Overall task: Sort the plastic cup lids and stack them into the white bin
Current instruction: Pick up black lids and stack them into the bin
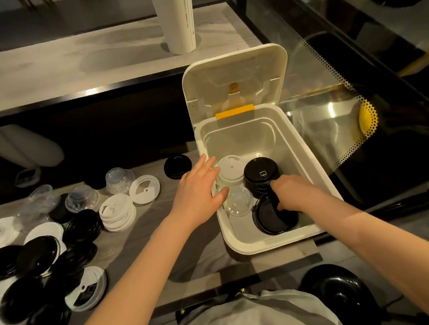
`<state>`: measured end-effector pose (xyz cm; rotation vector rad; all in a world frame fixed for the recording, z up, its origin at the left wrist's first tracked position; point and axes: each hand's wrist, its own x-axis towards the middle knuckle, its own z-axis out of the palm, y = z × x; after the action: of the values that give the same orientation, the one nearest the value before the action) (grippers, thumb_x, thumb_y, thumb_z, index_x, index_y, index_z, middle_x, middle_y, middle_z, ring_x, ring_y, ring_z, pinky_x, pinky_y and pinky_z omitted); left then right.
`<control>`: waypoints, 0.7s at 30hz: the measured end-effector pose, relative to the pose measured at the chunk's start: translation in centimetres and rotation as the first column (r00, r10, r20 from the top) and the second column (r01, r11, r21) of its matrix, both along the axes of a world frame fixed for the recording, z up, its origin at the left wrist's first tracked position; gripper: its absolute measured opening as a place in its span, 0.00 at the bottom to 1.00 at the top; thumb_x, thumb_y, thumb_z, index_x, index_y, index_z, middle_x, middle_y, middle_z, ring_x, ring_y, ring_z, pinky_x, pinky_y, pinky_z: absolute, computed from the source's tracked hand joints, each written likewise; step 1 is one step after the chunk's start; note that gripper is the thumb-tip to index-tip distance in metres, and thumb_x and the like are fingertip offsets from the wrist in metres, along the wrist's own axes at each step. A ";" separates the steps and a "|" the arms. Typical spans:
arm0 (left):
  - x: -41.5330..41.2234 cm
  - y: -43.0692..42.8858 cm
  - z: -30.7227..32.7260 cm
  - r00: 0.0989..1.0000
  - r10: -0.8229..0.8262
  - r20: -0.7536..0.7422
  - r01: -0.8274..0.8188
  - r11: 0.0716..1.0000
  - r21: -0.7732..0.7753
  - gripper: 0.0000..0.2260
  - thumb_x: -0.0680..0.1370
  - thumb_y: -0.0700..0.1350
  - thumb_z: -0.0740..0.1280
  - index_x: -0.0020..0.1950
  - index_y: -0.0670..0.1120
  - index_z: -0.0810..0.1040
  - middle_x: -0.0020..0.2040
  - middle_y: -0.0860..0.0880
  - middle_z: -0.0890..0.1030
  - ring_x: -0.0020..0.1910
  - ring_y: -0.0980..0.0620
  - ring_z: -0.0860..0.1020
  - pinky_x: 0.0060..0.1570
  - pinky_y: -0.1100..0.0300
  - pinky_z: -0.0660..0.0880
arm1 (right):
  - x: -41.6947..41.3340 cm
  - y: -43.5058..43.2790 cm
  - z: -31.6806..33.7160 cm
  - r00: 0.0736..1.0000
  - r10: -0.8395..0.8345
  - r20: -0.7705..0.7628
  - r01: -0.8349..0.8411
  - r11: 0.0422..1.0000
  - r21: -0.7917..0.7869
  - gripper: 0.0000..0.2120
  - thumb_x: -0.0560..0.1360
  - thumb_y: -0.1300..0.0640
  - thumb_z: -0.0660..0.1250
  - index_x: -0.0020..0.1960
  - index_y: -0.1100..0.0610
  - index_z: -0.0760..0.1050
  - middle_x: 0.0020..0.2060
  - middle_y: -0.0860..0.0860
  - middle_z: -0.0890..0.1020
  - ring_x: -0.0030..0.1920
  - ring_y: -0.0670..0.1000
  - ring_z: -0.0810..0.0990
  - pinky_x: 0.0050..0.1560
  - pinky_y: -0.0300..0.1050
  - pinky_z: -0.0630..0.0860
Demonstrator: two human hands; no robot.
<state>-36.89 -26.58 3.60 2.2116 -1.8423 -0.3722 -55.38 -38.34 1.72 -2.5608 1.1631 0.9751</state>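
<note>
Right hand (287,193) is down inside the white bin (306,158), fingers curled on the edge of a big black lid (272,221) at the near end. Left hand (199,187) is flat & open, fingers straight, over the bin's left rim. Can't tell if it touches anything inside. At the far side of the bin, a white lid stack (231,169) is on the left w/ a black lid stack (260,175) just beside it. A clear lid (238,201) sits in front of the white ones, next to the big black lid. The bin's top flap (234,73) stands open at the back. More lids lie on the bench (143,234) to the left: a white pile (117,212), clear dome lids (119,178), one black lid (177,166) near the bin, & a messy heap of black lids (81,224).
</note>
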 end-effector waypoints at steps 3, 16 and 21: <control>0.1 0.0 0.0 1.000 -0.001 0.002 0.001 1.000 0.007 0.26 0.78 0.57 0.59 0.74 0.49 0.62 0.77 0.52 0.54 0.77 0.54 0.46 0.72 0.50 0.53 | -0.2 0.2 0.4 0.999 0.017 0.048 -0.016 1.000 -0.011 0.18 0.74 0.55 0.68 0.62 0.57 0.71 0.57 0.55 0.77 0.55 0.56 0.78 0.48 0.46 0.75; 5.7 2.6 1.0 0.991 0.132 0.029 -0.134 0.989 0.064 0.28 0.79 0.57 0.59 0.76 0.48 0.57 0.78 0.50 0.51 0.77 0.50 0.44 0.73 0.45 0.52 | 6.8 3.1 5.4 0.764 0.091 0.638 0.060 0.976 -0.211 0.19 0.78 0.48 0.60 0.66 0.54 0.68 0.58 0.52 0.76 0.57 0.55 0.75 0.49 0.48 0.73; 11.6 5.7 0.0 0.966 0.251 0.058 -0.257 0.957 0.131 0.28 0.78 0.54 0.62 0.75 0.47 0.59 0.77 0.48 0.54 0.77 0.49 0.48 0.73 0.47 0.53 | 13.6 6.1 6.1 0.692 0.219 0.688 -0.046 0.964 -0.260 0.18 0.78 0.50 0.60 0.65 0.55 0.69 0.57 0.53 0.76 0.58 0.56 0.74 0.51 0.51 0.76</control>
<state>-25.24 -20.90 3.57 2.5287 -1.5649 -0.4178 -41.80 -32.22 7.86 -2.7877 0.8779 -0.2067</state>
